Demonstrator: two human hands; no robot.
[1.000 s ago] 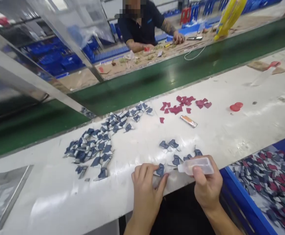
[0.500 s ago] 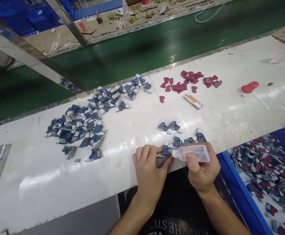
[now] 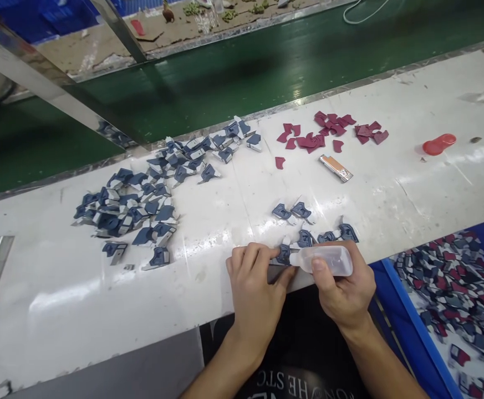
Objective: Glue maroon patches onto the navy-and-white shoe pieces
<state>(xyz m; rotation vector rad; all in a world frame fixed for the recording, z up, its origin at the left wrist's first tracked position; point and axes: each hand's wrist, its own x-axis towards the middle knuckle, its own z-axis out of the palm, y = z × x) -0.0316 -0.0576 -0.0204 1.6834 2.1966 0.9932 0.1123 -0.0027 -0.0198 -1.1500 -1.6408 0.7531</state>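
Observation:
Near the front edge of the white table (image 3: 208,221), my left hand (image 3: 256,282) pinches a small blue and grey piece (image 3: 283,254) between thumb and fingers. My right hand (image 3: 345,288) is wrapped round a translucent squeeze bottle (image 3: 327,260), lying nearly level with its nozzle at that piece. Just beyond my hands lie several more blue pieces (image 3: 305,238). Two others (image 3: 301,209) sit a little farther back. A large pile of blue and grey pieces (image 3: 129,205) spreads to the left. Small dark red pieces (image 3: 312,141) are scattered towards the back.
An orange and silver lighter (image 3: 335,168) and a red object (image 3: 439,144) lie on the table. At the right, a blue bin (image 3: 412,318) holds many blue and red pieces. A green belt (image 3: 225,80) runs behind, with a metal post (image 3: 59,83) at left.
The view has shifted slightly, so the table's things appear a little moved. Both hands keep their grips, and the bottle's nozzle stays at the piece.

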